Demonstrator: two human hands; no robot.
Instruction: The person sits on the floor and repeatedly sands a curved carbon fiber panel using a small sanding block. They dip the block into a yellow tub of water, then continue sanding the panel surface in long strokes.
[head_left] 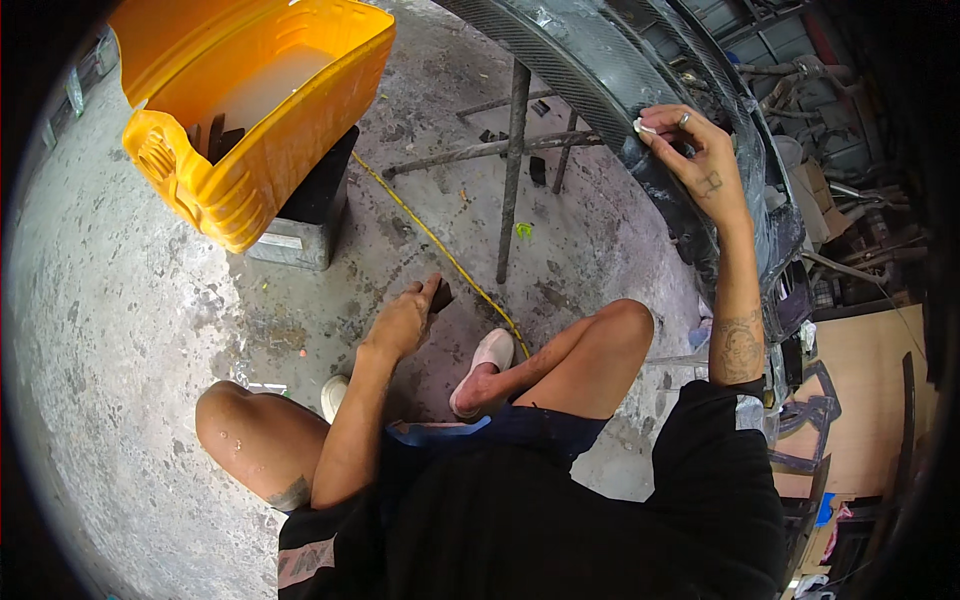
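The dark carbon-weave body panel arches across the top of the view, propped on a rusty metal stand whose upright drops to the concrete floor. The right hand is raised against the panel's lower edge, fingers curled and pinched on a small white piece, pressed to the surface; it may be folded abrasive paper or cloth, too small to tell. A ring shows on one finger of that hand.

Below the panel and left of the stand's foot, the left hand hangs low over the floor, loosely closed around a small dark block that sticks out past the fingertips. A yellow cord trails over the floor from under the panel, passing just beside that block.

Well left of the panel, a yellow plastic tub holding cloudy water sits tilted on a dark box. The person's bare knees and light slip-on shoes lie beneath the panel, near the stand
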